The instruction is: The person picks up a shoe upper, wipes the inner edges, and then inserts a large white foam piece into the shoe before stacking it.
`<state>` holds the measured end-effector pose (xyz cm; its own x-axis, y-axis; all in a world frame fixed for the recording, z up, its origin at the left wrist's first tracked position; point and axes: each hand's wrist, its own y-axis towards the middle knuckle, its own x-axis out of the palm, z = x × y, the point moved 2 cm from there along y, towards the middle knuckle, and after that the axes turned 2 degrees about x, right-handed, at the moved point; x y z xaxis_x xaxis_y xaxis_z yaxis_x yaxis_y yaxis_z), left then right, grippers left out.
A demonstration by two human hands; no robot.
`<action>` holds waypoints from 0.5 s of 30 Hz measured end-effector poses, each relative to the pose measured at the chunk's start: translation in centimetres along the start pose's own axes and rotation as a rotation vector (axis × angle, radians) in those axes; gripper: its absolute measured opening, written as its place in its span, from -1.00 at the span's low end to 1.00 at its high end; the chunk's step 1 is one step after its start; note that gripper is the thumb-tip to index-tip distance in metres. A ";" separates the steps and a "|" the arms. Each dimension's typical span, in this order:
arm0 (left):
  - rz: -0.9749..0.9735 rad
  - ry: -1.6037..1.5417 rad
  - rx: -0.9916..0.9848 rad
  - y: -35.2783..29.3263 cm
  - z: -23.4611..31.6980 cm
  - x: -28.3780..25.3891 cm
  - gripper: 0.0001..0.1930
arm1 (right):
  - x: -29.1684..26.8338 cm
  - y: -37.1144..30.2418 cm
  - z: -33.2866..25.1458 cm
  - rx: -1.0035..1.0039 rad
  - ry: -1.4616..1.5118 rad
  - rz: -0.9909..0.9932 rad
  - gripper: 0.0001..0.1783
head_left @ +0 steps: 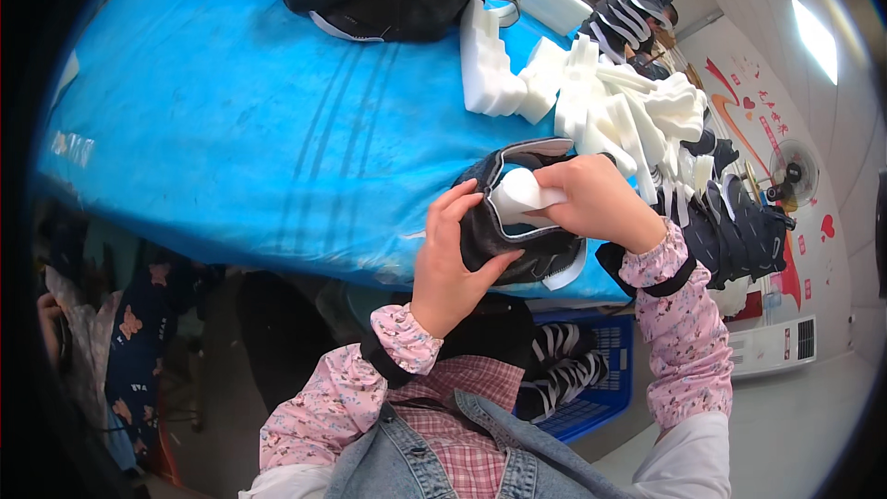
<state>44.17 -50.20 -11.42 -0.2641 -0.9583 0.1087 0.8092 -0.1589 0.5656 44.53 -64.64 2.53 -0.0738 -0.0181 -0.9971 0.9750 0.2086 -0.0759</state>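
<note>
A black shoe (pixel 474 238) stands at the near right edge of the blue-covered table, its opening turned up toward me. My left hand (pixel 447 259) grips the shoe's side, the fingers over the collar and the thumb along the lower side. With my right hand (pixel 591 203) I pinch a white foam piece (pixel 517 194), which sits partly inside the shoe's opening. The foam's lower end is hidden in the shoe. Just beyond my right hand lies a pile of white foam pieces (pixel 601 102).
Black shoes (pixel 397 0) are heaped at the table's far side. More black-and-white shoes (pixel 739 231) stand at the right. Below the table edge is a blue basket (pixel 610 379) with several shoes. A person's patterned clothing (pixel 139 333) shows at the left. A fan (pixel 793 176) is by the wall.
</note>
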 end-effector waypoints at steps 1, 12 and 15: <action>-0.003 -0.015 -0.006 0.0 0.0 0.0 -0.30 | 0.1 0.1 0.0 -0.008 -0.007 -0.007 -0.83; -0.005 -0.051 0.016 -0.2 -0.3 0.1 -0.30 | 0.4 0.2 0.0 -0.021 -0.034 -0.020 -0.83; -0.001 -0.055 0.019 -0.3 -0.4 0.1 -0.30 | 0.4 0.3 -0.1 -0.028 -0.011 -0.022 -0.82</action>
<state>44.13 -50.33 -11.88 -0.2935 -0.9437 0.1525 0.7992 -0.1547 0.5808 44.76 -64.47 2.13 -0.0923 -0.0338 -0.9952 0.9670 0.2353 -0.0977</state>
